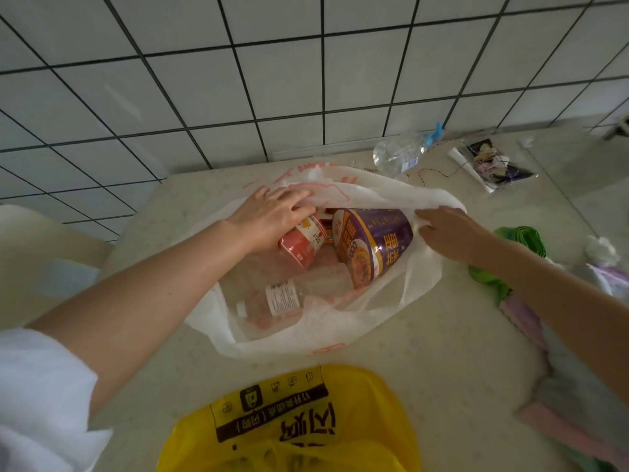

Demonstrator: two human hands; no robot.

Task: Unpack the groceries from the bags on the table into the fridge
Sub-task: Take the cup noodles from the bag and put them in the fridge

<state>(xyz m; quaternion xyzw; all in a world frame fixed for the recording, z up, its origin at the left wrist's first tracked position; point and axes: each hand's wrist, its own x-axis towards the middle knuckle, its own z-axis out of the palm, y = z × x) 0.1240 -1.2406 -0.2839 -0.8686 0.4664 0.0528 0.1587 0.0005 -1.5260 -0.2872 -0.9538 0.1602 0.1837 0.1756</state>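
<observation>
The white bag [340, 321] lies open mid-bench [425, 386], near the tiled wall [272, 80], with bare bench between it and the yellow bag [289, 424], which the bottom edge cuts off. The left hand [269, 212] curls its fingers round the red cup [303, 240]. The right hand [449, 233] pinches the bag's rim. A purple noodle tub [371, 243] and a clear bottle [272, 301] lie inside, the bottle blurred behind plastic.

White bag [384, 308] on table [442, 369], open: red cup [304, 240] w/ left hand [269, 216] on it, purple noodle bowl [372, 245], clear bottle [272, 301]. Right hand [452, 231] pinches bag rim. Yellow bag [292, 424] near edge.
</observation>
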